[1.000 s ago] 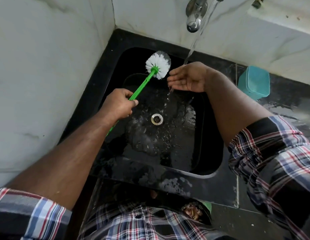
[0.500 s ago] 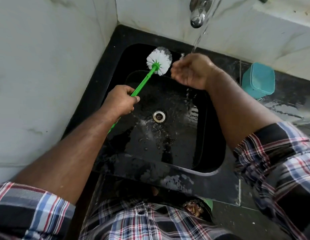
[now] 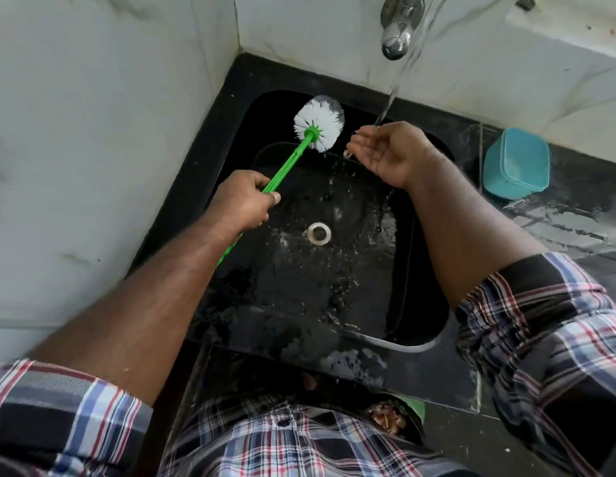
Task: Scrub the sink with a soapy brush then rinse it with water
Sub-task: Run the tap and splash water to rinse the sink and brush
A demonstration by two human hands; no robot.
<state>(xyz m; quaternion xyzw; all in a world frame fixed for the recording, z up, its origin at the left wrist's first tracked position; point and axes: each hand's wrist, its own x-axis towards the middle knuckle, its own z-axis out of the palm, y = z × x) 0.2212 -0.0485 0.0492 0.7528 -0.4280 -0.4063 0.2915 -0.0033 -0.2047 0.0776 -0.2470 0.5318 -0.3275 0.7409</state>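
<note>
A home kitchen corner: black stone sink (image 3: 334, 342), wall tap (image 3: 396, 39), marble-tiled walls (image 3: 93, 132), teal container (image 3: 516, 163) on counter.

White marble walls (image 3: 93, 132), black countertop (image 3: 557, 228).

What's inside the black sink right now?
Inside the black sink: a round drain ring amid water droplets, with the brush head raised near the back wall. The arms cover parts of its floor and sides.

Person — upper body and both arms seen from above. A checked shirt (image 3: 299, 442) is worn: white, blue, red and black plaid, with a dark button at the front. Sleeves (image 3: 540, 321) are rolled above the elbows — forearms, left hand (image 3: 244, 201) and right hand (image 3: 390, 153) are bare.
</note>
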